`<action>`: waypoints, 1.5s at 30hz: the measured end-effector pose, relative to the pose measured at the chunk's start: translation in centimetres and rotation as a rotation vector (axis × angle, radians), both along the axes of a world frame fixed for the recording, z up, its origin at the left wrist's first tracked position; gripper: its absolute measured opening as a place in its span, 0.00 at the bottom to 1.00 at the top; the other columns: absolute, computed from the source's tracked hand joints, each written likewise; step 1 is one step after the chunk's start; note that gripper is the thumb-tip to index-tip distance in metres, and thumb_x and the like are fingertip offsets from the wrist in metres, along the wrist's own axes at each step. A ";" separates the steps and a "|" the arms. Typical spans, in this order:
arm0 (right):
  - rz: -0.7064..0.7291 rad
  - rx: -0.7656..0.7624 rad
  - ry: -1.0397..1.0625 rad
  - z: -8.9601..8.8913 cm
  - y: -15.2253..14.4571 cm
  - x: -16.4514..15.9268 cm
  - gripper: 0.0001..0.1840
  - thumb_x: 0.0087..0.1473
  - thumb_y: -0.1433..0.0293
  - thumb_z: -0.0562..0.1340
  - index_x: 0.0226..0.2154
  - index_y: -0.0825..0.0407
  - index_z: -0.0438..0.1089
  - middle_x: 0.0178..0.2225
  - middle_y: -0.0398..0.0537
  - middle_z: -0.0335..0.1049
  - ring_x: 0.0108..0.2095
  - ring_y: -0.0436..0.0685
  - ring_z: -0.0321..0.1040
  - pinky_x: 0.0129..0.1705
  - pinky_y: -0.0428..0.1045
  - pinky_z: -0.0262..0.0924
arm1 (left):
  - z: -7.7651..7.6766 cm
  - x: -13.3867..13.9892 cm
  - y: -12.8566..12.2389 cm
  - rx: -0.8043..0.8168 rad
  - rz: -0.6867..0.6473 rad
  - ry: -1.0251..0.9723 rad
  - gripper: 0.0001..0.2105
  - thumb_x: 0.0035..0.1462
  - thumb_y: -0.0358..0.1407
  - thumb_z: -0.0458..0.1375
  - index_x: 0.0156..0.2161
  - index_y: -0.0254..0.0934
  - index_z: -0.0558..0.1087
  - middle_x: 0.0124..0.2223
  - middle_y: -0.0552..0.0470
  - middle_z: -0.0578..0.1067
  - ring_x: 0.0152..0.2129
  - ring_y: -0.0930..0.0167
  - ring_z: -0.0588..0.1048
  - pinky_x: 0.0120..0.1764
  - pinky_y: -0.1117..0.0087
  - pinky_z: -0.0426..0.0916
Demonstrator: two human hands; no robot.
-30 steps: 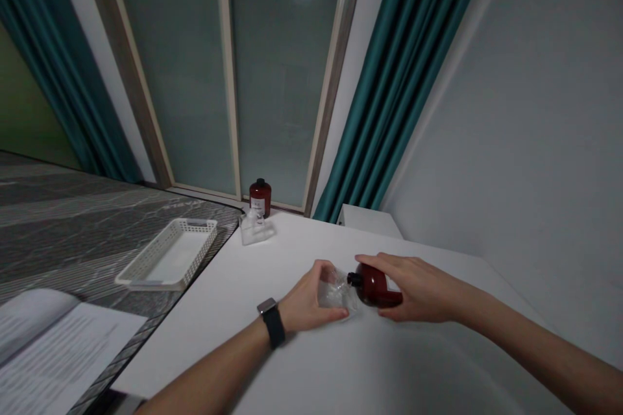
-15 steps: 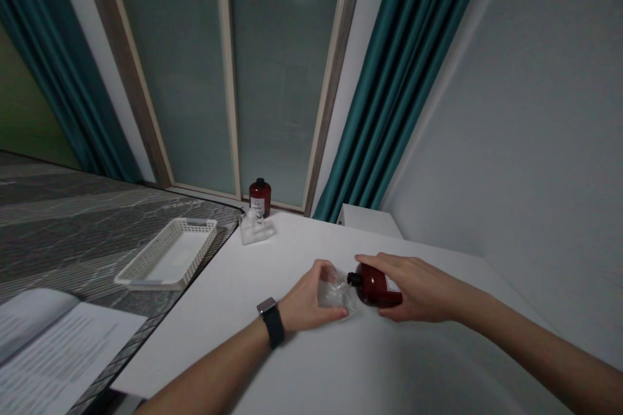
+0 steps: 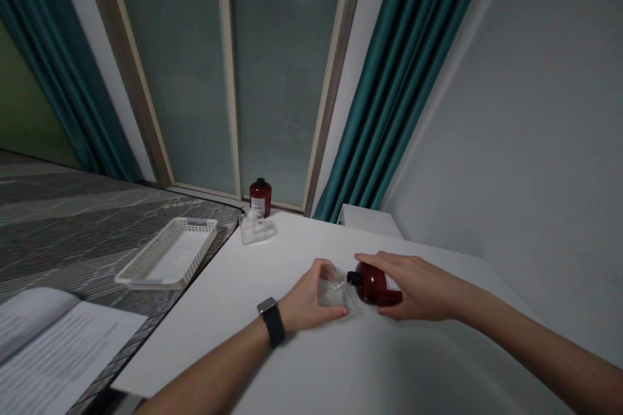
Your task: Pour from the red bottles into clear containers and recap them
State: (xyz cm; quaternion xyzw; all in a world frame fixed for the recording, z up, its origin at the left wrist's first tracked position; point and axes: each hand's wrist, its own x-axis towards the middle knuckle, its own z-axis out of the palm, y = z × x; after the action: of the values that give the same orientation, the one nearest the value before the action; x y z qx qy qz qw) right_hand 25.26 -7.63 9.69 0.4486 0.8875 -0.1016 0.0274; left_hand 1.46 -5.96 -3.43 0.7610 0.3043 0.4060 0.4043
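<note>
Above the white table (image 3: 292,272), my left hand (image 3: 311,301), with a dark watch on its wrist, curls around a clear plastic container (image 3: 335,295). Its exact shape is partly hidden by my fingers. My right hand (image 3: 413,285) grips a dark red-brown bottle (image 3: 374,286) with a pale label, tipped on its side. The bottle's black neck points left, at the top edge of the clear container. Whether any liquid is flowing, I cannot tell.
At the table's far left corner stand another brown bottle (image 3: 260,196) and a clear plastic tray-like piece (image 3: 257,233). On the dark surface to the left lie a white basket (image 3: 181,227) and an open book (image 3: 73,350). Beyond the table is a white cabinet (image 3: 372,220).
</note>
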 end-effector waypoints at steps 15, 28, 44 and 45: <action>-0.003 0.007 -0.005 0.1 -0.1 -0.1 0.43 0.46 0.64 0.66 0.64 0.47 0.55 0.51 0.55 0.71 0.48 0.66 0.71 0.49 0.56 0.63 | 0.0 0.0 -0.1 -0.003 0.021 0.015 0.27 0.47 0.38 0.69 0.48 0.37 0.60 0.46 0.47 0.69 0.43 0.63 0.69 0.47 0.59 0.66; 0.019 0.012 -0.006 0.3 0.1 0.0 0.44 0.46 0.65 0.66 0.65 0.46 0.54 0.50 0.55 0.71 0.47 0.66 0.71 0.48 0.56 0.63 | -0.3 0.1 0.0 0.016 0.028 -0.003 0.27 0.48 0.41 0.68 0.48 0.37 0.60 0.46 0.47 0.69 0.43 0.63 0.69 0.47 0.60 0.66; 0.029 0.016 -0.018 0.6 0.1 -0.1 0.44 0.47 0.65 0.66 0.65 0.46 0.54 0.49 0.54 0.71 0.46 0.66 0.71 0.48 0.56 0.63 | -0.3 0.2 -0.1 0.012 0.022 -0.026 0.27 0.48 0.40 0.69 0.48 0.37 0.61 0.46 0.47 0.68 0.43 0.63 0.69 0.48 0.60 0.65; 0.032 0.017 -0.016 0.6 0.1 -0.1 0.44 0.47 0.65 0.66 0.65 0.46 0.54 0.49 0.54 0.71 0.46 0.66 0.71 0.47 0.56 0.63 | -0.3 0.1 -0.1 0.011 0.022 -0.023 0.27 0.48 0.40 0.69 0.48 0.37 0.61 0.46 0.47 0.68 0.43 0.63 0.69 0.48 0.60 0.65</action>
State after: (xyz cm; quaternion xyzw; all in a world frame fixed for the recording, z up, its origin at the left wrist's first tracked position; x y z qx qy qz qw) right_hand 25.13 -7.49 10.29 0.4353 0.8952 -0.0899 0.0321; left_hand 1.61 -6.06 -3.73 0.7551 0.3056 0.4208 0.3992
